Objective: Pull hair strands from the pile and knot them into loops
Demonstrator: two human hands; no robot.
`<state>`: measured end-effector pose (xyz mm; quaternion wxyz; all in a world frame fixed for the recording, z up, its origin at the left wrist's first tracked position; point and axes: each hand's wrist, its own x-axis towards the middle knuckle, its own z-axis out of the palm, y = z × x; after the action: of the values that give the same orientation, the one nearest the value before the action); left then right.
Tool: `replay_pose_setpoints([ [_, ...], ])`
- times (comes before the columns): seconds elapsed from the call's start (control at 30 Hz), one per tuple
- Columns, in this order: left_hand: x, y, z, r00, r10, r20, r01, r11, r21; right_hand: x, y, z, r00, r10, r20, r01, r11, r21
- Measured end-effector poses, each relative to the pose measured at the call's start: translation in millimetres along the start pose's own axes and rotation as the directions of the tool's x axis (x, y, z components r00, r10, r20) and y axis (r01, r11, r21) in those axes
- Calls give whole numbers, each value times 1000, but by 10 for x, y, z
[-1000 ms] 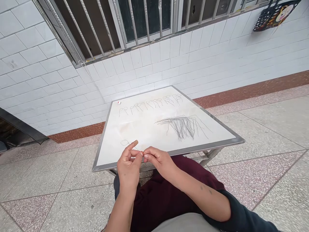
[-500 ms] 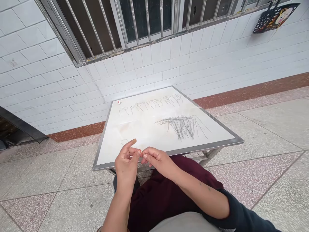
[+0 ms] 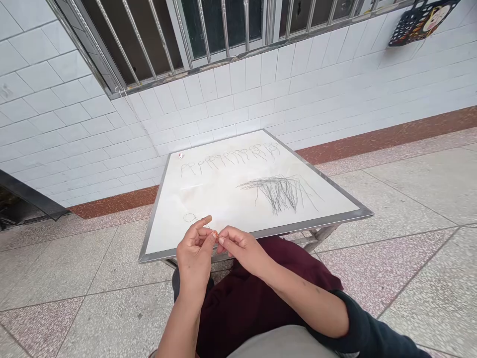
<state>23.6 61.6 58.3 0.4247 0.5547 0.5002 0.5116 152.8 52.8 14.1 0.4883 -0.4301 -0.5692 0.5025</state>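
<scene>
Over the table's near edge, my left hand pinches a thin dark wire between thumb and fingertips, its index finger stretched out. The wire's round loop shows beyond the fingers, above the white tabletop. My right hand meets the left, thumb and index finger pressed together at the same spot; the part they grip is mostly hidden. Orange colour shows at the left fingertips. Farther back lies a row of wires with looped ends. A tangled heap of long thin wires spreads at the right.
The white table has a grey metal rim and stands close to a white tiled wall. A small red-and-white item sits at its far left corner. A dark basket hangs on the wall near the barred window.
The view has shifted slightly, so the table sits a little farther left and higher. Both hands keep their pinch together, with hardly any movement.
</scene>
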Motion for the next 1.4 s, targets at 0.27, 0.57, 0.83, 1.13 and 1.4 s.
replay_pose_setpoints([
  [0.27, 89, -19, -42, 985, 29, -168, -34, 999, -31, -37, 145, 10, 999, -40, -23, 35, 984, -175],
  [0.57, 228, 20, -251, 947, 57, -315, -66, 998, -17, -137, 334, -2, 999, -41, -11, 36, 955, -296],
  [0.83, 320, 48, -468, 900, 99, -424, -105, 994, 9, -222, 519, -280, 995, 42, -95, -82, 877, -474],
  [1.13, 288, 52, -261, 970, -39, -239, 48, 998, 34, -46, 201, -132, 971, -239, -32, 185, 826, -532],
  [1.4, 485, -367, -172, 992, -1, -130, 24, 984, 174, 102, 335, -386, 977, -61, -204, -89, 754, -651],
])
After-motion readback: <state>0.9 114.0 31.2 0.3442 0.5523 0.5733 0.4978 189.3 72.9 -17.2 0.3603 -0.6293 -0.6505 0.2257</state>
